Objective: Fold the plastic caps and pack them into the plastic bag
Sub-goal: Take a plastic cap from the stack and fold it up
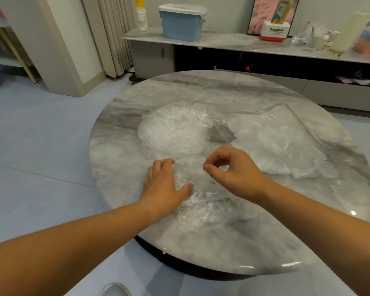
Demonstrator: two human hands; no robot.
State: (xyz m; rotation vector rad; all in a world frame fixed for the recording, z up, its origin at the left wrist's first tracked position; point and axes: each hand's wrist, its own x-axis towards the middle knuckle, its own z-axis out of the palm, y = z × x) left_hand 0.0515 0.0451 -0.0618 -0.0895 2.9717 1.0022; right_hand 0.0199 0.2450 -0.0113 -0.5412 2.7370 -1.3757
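Marbled round tabletop (233, 248) carries everything. Nearest lies one crinkled clear cap (201, 208); the left hand (162, 184) presses flat on it and the right hand (233, 167) pinches its far rim. The film looks featherlight, limp and slippery, best taken by the gathered edge. Beyond the cap sits the unfolded pile (173, 131). Farther right of the cap lies the plastic bag (286, 144), partly filled.

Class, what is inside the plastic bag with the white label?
Through the plastic bag, crumpled whitish plastic shows, likely caps. Their number is hidden: layers cover one another.
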